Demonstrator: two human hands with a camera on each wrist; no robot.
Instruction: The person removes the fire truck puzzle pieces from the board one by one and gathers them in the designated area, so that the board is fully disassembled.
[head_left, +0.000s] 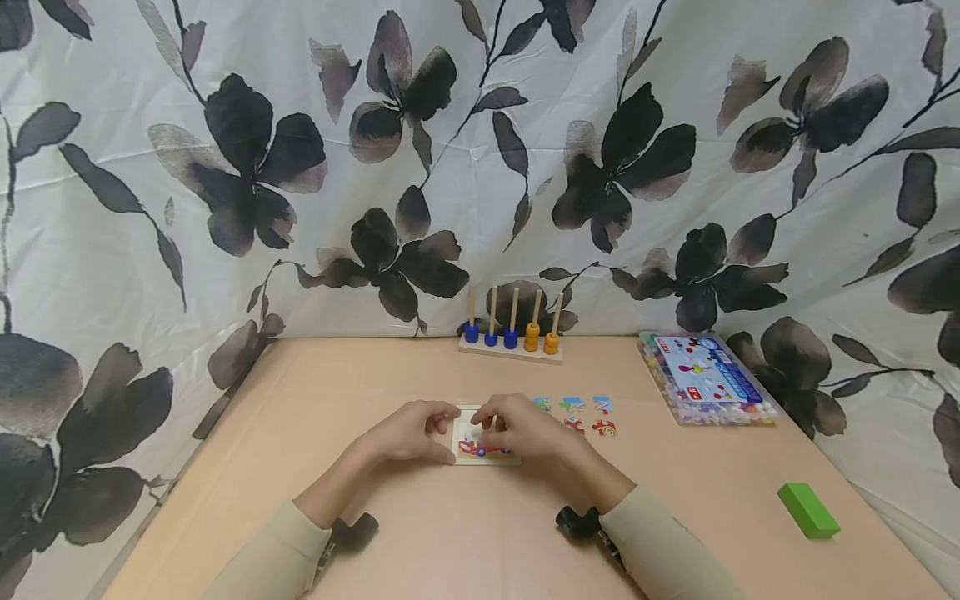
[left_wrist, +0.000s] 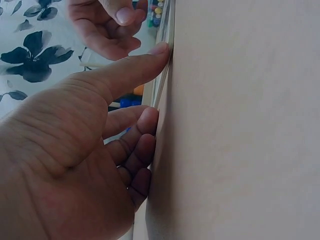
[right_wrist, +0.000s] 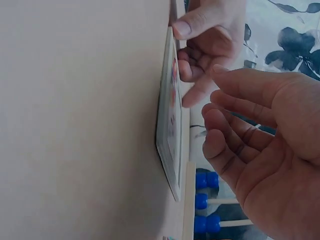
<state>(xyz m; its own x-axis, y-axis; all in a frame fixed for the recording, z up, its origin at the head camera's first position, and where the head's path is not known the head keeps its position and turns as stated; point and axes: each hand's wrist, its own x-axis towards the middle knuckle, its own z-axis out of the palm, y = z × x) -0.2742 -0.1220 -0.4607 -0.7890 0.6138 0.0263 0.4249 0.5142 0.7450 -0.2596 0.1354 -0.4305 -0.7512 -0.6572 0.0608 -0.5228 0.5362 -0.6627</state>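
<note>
In the head view the board (head_left: 464,427), printed with a red vehicle, was set on the table (head_left: 420,375) between the two hands; its long axis seemed to run left to right, though the right side was partly hidden. The left hand (head_left: 411,429) held its left end, thumb at the near corner and index bent to the far one. The right hand (head_left: 525,427) arched over the right part, fingers bent, and the loose pieces (head_left: 604,428) lay past it, to the right and slightly farther off, so it was the hand nearer to them; the rack (head_left: 510,349) stood beyond the board. In the left wrist view the left thumb touched the board's near edge, the other fingers were bent, and their contact at the far side could not be told. In the right wrist view the right fingers hung loosely curled, thumb and index slightly parted with nothing seen between them; the board lay below their tips, apart from them, while the left hand was nearer, against it.
</note>
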